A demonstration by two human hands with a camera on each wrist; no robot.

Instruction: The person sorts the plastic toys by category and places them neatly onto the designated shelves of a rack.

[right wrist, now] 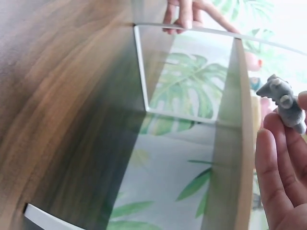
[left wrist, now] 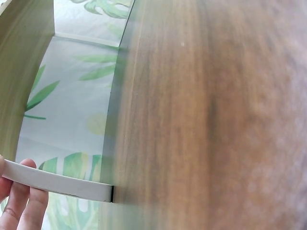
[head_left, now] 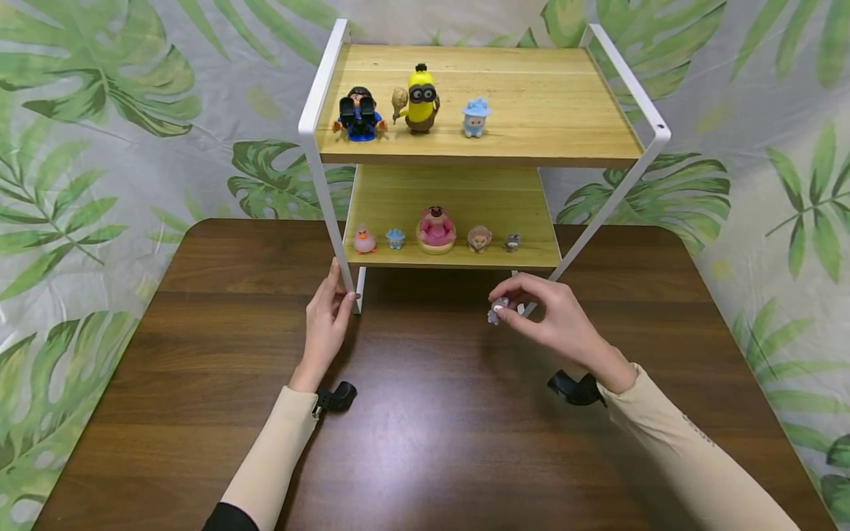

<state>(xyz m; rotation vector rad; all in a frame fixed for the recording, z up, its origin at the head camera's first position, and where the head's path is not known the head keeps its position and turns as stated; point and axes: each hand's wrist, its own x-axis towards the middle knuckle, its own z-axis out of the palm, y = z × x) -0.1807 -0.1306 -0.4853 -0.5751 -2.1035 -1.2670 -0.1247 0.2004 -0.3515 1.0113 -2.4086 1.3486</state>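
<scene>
My right hand [head_left: 554, 317] pinches a small grey animal figurine [head_left: 498, 310] between thumb and fingers, in front of the shelf's right front leg. In the right wrist view, the same grey figurine [right wrist: 283, 100] sits at the fingertips, showing pale round spots. My left hand [head_left: 323, 324] holds the white left front leg [left wrist: 62, 184] of the shelf, fingers on one side and thumb on the other. On the lower board stand a pink duck-like figure [head_left: 364, 241], a small blue figure [head_left: 395, 238], a pink bear [head_left: 436, 232], a brownish figure [head_left: 479, 238] and a tiny grey figure [head_left: 511, 242].
The upper board [head_left: 551, 110] carries a blue figure with black binoculars [head_left: 359, 114], a yellow minion [head_left: 420, 103] and a light-blue hatted figure [head_left: 475, 118]. White metal side frames [head_left: 624, 81] bound the shelf, which stands on a brown wooden table [head_left: 425, 442]. Leaf-patterned cloth hangs behind.
</scene>
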